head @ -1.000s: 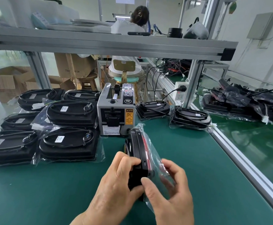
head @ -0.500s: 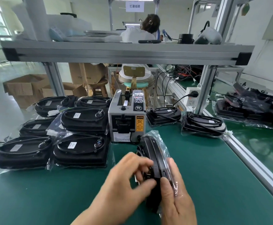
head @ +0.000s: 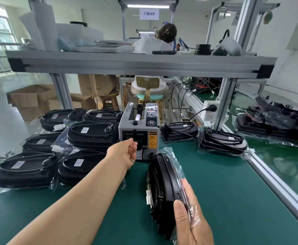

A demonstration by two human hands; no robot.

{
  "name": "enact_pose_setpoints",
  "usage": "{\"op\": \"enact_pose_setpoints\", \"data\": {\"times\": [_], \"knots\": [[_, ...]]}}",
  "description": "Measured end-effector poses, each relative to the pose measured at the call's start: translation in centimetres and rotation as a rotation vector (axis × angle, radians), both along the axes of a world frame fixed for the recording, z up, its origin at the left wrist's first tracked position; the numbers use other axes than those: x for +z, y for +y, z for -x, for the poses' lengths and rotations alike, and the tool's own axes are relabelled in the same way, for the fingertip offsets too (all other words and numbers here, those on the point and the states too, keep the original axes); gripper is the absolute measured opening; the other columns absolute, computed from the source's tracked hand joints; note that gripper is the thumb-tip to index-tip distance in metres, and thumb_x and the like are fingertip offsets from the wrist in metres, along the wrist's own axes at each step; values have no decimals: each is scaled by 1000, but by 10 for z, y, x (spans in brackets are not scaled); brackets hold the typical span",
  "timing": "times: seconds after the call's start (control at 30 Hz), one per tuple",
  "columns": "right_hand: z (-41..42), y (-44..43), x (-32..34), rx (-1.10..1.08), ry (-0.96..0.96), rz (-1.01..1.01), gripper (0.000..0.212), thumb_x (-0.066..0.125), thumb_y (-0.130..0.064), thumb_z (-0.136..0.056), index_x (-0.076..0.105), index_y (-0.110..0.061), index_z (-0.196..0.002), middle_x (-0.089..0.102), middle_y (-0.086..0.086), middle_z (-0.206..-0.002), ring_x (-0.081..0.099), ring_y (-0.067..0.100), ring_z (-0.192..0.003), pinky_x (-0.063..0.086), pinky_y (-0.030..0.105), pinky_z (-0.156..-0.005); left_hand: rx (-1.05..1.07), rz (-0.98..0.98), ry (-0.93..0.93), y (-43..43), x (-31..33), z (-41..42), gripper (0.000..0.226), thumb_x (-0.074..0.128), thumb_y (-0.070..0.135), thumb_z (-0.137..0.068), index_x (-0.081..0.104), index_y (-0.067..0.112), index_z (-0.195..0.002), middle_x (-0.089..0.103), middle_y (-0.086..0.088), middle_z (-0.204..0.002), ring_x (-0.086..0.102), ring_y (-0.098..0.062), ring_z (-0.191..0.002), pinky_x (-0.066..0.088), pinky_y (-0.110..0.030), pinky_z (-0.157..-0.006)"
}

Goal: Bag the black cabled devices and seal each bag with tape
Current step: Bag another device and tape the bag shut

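Note:
A black cabled device (head: 164, 184) stands on its edge on the green mat, inside a clear plastic bag (head: 175, 161). My right hand (head: 191, 221) holds the device and bag at the near end, thumb across the black rim. My left hand (head: 125, 152) is stretched out to the front slot of the grey tape dispenser (head: 138, 129), its fingertips pinching at the tape outlet. Whether a tape piece is between the fingers is hard to see.
Several bagged black devices (head: 91, 135) lie stacked at the left. Two more devices (head: 222, 141) lie right of the dispenser. A metal shelf (head: 141, 65) spans overhead. An aluminium rail (head: 272, 181) bounds the mat on the right. A person sits beyond the bench.
My left hand has let go of the bagged device and reached forward to the tape dispenser. My right hand alone now holds the device upright.

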State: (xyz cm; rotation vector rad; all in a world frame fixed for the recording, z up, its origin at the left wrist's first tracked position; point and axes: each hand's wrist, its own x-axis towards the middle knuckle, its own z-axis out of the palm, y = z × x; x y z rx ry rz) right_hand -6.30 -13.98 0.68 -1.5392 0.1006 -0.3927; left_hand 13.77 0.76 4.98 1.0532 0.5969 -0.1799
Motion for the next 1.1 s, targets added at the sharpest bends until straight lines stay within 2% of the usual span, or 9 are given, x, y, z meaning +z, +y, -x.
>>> {"op": "enact_pose_setpoints", "data": {"times": [0.1,0.3,0.4,0.57,0.7,0.83,0.93,1.0,1.1], "knots": [[0,-2,2,24,24,-4,55,55,-34,-76,50,-36,-131,49,-39,-123,41,-39,-101,30,-10,-82,59,3,25,-6,1,-4,6,66,21,-96,64,15,-98,60,7,-44,53,1,-33,38,-17,-50],[-1,-5,5,26,51,8,58,54,-38,-74,48,-39,-131,51,-35,-124,43,-39,-97,33,-8,-80,143,8,11,-13,1,-13,21,70,17,-92,62,15,-112,63,4,-50,56,-1,-37,38,-17,-43],[0,-4,4,23,40,9,57,55,-37,-74,48,-38,-131,51,-36,-123,43,-39,-98,33,-8,-80,213,-3,31,-19,2,-17,9,68,14,-91,61,10,-95,62,2,-54,54,-3,-37,38,-18,-39],[0,-5,5,33,38,42,55,54,-39,-75,45,-42,-130,49,-36,-125,40,-40,-99,32,-8,-82,329,1,-57,-23,6,-5,20,66,7,-86,51,12,-74,56,3,-53,49,-4,-35,36,-17,-39],[-1,-5,2,35,28,65,55,54,-40,-76,44,-43,-130,48,-34,-130,39,-38,-106,31,-8,-86,138,-111,-237,-18,8,35,20,66,11,-88,56,16,-72,52,8,-49,47,-4,-42,41,-18,-48],[-1,-7,-4,56,19,125,59,52,-48,-77,41,-46,-135,45,-38,-132,36,-36,-113,30,-6,-89,-324,-193,-466,-5,12,99,20,73,21,-83,63,17,-66,54,1,-63,48,-8,-52,45,-18,-51],[-2,-13,-8,113,-27,111,63,56,-47,-78,45,-39,-140,50,-36,-134,45,-23,-122,34,1,-98,-609,-274,-524,1,16,132,20,85,29,-70,68,20,-66,52,0,-65,46,-8,-58,45,-17,-57],[-2,-15,-9,157,-43,88,64,60,-42,-80,47,-34,-142,55,-29,-137,48,-12,-128,37,11,-106,-664,-338,-531,1,18,140,22,82,36,-64,69,19,-66,48,0,-64,43,-9,-59,42,-19,-62],[-3,-18,-10,181,-45,57,62,63,-40,-79,49,-33,-140,58,-25,-137,51,-8,-129,39,8,-103,-624,-396,-531,-2,19,140,29,79,43,-57,71,18,-68,46,-2,-64,40,-11,-59,39,-22,-64]]}}
